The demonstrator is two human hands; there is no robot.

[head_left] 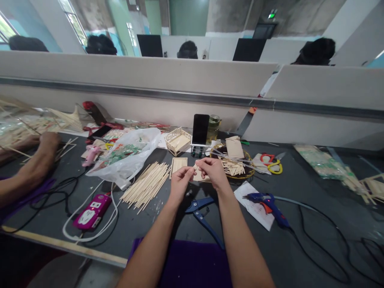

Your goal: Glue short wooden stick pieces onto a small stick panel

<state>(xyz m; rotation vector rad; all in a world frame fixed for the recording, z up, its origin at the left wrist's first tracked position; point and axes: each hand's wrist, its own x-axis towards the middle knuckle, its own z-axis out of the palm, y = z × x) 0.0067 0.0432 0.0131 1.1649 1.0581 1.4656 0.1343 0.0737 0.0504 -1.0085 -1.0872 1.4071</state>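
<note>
My left hand (181,181) and my right hand (212,171) meet over the middle of the table, fingers pinched. Between the fingertips are short pale wooden sticks (195,168); my fingers partly hide them. Just behind my left hand lies a small framed panel of sticks (179,163). Below my wrists rests a blue-handled cutter (199,208). To the left spreads a pile of long wooden sticks (147,184). Behind my right hand a round basket (250,173) holds short cut sticks. A small stick-built tray with railings (178,141) stands farther back.
A blue glue gun (270,204) lies on white paper at right, its cord trailing. Scissors (271,162) are behind it. A phone (200,129) stands upright near a jar (213,127). At left are a plastic bag (129,154), a purple power strip (93,212) and another person's arm (33,168).
</note>
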